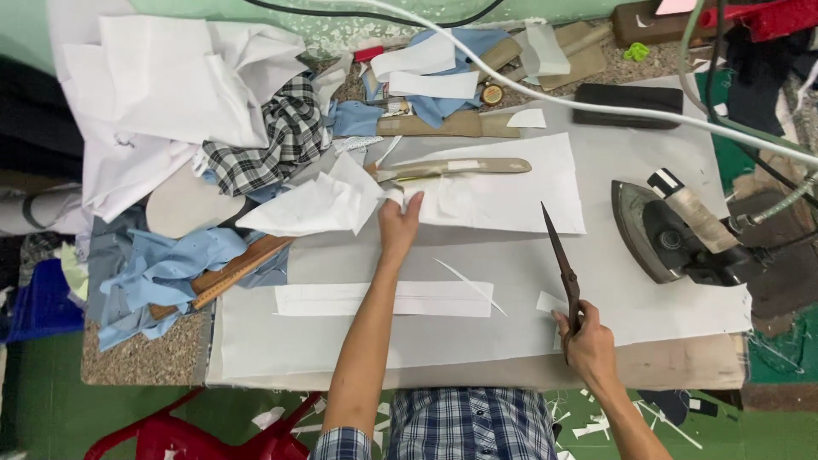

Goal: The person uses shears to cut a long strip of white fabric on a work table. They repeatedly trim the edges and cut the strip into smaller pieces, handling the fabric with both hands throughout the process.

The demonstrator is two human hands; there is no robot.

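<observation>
My left hand (399,227) reaches forward and pinches the left edge of a large white fabric piece (503,192) lying on the grey table cover (511,281). A long tan curved template (460,167) lies across the top of that piece. My right hand (586,341) holds a pair of dark scissors (561,260) by the handles, blades shut and pointing away from me. A folded white strip (383,299) lies flat near the front, with a thin white sliver (467,283) and a small white scrap (550,301) beside it.
A metal iron (665,230) rests at the right with hoses and cords leading off. White, checked (281,136) and blue (162,273) fabric pieces pile up at the left over a wooden ruler (243,266). A dark block (628,100) sits at the back. A red stool (196,434) stands below the table edge.
</observation>
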